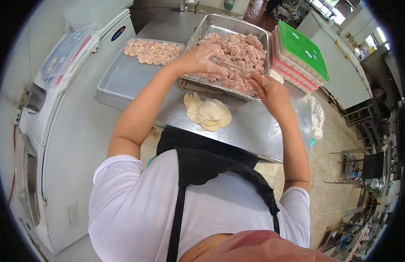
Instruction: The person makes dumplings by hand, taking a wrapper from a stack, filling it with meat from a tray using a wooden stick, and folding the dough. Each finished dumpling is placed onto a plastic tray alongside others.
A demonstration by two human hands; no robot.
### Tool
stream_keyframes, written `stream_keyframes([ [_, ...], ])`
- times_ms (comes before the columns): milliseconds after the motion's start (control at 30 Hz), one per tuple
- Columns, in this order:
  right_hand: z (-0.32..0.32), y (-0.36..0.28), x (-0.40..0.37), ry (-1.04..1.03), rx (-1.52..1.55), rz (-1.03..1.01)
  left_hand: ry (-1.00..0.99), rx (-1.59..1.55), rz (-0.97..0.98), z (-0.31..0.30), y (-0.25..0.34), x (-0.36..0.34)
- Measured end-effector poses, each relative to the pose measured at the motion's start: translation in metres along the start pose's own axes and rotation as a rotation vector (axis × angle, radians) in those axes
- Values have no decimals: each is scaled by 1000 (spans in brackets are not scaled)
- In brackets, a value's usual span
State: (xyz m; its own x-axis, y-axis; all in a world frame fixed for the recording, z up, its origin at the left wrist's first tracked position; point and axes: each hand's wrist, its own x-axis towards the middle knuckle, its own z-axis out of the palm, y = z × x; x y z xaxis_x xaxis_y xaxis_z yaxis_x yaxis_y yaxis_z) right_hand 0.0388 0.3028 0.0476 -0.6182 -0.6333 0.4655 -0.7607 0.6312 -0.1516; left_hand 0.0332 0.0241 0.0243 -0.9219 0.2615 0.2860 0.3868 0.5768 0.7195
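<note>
My right hand (271, 94) grips a narrow, flat metal spatula (235, 67), smeared and slightly blurred, whose far end reaches to my left hand. Dusted with flour, my left hand (205, 60) is curled over the near left side of a deep metal pan (217, 22); what lies in its fingers is hidden. Raw ground meat (241, 48) fills much of that pan, below and beyond both hands. In front of my body, a loose pile of thin round dough wrappers (206, 112) rests on the metal table (255, 126).
A shallow translucent tray (119, 81) at the left bears rows of filled dumplings (154, 51). Stacked boxes with a green lid (300, 50) stand right of the pan. A white freezer (80, 153) borders the left side. A plastic bag (317, 115) hangs at the table's right edge.
</note>
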Motion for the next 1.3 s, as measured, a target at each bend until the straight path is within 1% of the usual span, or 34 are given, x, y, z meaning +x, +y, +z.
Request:
stream_keyframes([
  [33, -6, 6, 2, 10, -15, -1, -57, -38, -27, -4, 12, -4],
  [67, -13, 11, 8, 22, -30, -9, -40, -30, -24, -5, 12, -7],
  [100, -21, 11, 12, -35, 9, 50, -6, -67, 74, -5, 7, -8],
  [133, -18, 6, 14, -25, 10, 43, 19, -102, 173, -4, -4, -6],
  [167, -10, 1, 15, -18, 73, 65, 169, 138, 314, 2, -29, 0],
  [200, 1, -2, 19, -17, 136, 91, 167, 143, 316, -5, -22, 2],
  [233, 21, 3, 23, -53, 205, 20, 79, 17, 44, -13, -3, 0],
  [267, 38, 8, 26, -66, 209, 19, -6, -113, -234, -17, 2, -3],
  [300, 52, 17, 30, -135, 229, 121, 172, 41, -63, -10, -23, -4],
  [333, 66, 27, 36, -207, 245, 215, 191, 35, -80, -19, -40, -5],
  [367, 80, 39, 36, -117, 157, 204, 117, 96, -65, -32, -58, -7],
  [400, 91, 50, 34, -138, 161, 188, 37, 154, -53, -44, -75, -14],
  [433, 100, 59, 32, -89, 224, 256, 48, 146, -75, -57, -86, -24],
  [467, 109, 66, 30, -38, 286, 324, 95, 7, -260, -73, -96, -35],
  [500, 117, 70, 28, -54, 290, 313, 143, -132, -441, -89, -109, -47],
  [567, 127, 75, 20, 32, 373, 378, 342, -13, -464, -113, -173, -74],
  [633, 125, 73, 20, 41, 391, 367, 464, 221, -434, -132, -206, -100],
  [667, 124, 71, 22, 62, 410, 358, 463, 220, -445, -137, -221, -106],
  [733, 122, 66, 24, 56, 417, 364, 520, 526, -601, -143, -238, -117],
  [767, 120, 63, 25, 22, 424, 400, 513, 525, -612, -140, -246, -120],
  [867, 124, 70, 22, -17, 452, 448, 459, 579, -666, -124, -247, -116],
  [933, 130, 71, 22, 84, 482, 436, 386, 544, -625, -117, -242, -111],
  [967, 130, 70, 21, 70, 592, 499, 385, 543, -628, -118, -239, -105],
  [1000, 133, 72, 21, 68, 592, 500, 356, 527, -685, -122, -234, -99],
  [1033, 136, 77, 20, 0, 601, 512, 326, 510, -742, -124, -233, -97],
  [1067, 137, 79, 19, -68, 608, 528, 320, 507, -744, -126, -238, -97],
  [1100, 135, 73, 22, -70, 602, 538, 319, 553, -708, -129, -245, -95],
  [1167, 120, 58, 39, -260, 303, 209, 296, 578, -650, -127, -245, -93],
  [1200, 108, 61, 45, -262, 287, 237, 236, 586, -614, -130, -230, -92],
  [1233, 96, 69, 53, -370, 84, 166, 175, 594, -575, -130, -213, -89],
  [1267, 81, 74, 62, -481, -115, 94, 156, 580, -554, -125, -194, -89],
  [1300, 59, 74, 75, -482, -131, 109, 229, 651, -417, -117, -170, -92],
])
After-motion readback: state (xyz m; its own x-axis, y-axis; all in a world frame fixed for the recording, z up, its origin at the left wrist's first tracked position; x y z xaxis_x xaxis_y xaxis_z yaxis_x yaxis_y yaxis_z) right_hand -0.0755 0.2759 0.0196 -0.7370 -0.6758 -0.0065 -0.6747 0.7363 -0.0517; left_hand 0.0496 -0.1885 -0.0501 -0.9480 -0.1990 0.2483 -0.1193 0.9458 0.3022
